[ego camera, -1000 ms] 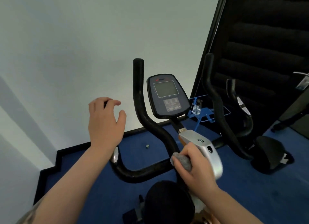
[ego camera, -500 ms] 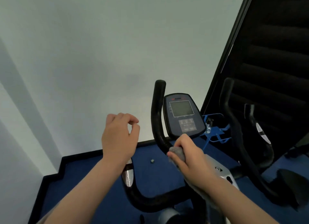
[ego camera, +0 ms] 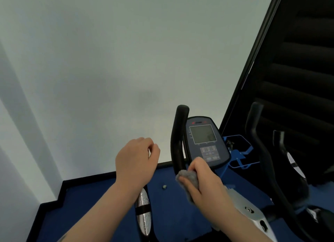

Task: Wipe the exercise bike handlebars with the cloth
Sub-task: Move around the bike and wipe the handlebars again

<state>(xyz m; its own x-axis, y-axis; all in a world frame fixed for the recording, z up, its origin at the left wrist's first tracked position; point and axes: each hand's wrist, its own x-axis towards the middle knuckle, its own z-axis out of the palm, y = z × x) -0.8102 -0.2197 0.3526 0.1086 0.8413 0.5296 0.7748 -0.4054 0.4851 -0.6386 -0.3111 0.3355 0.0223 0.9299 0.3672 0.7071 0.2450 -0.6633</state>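
Right hand (ego camera: 204, 183) closed around a grey cloth (ego camera: 188, 178), pressing it against the black left handlebar (ego camera: 179, 138), which rises directly above the hand. Left hand (ego camera: 134, 160) loosely curled, holding nothing, in the air to the left of that bar. Console (ego camera: 204, 142) just above and behind the right hand; blue floor (ego camera: 90, 205) beneath both hands
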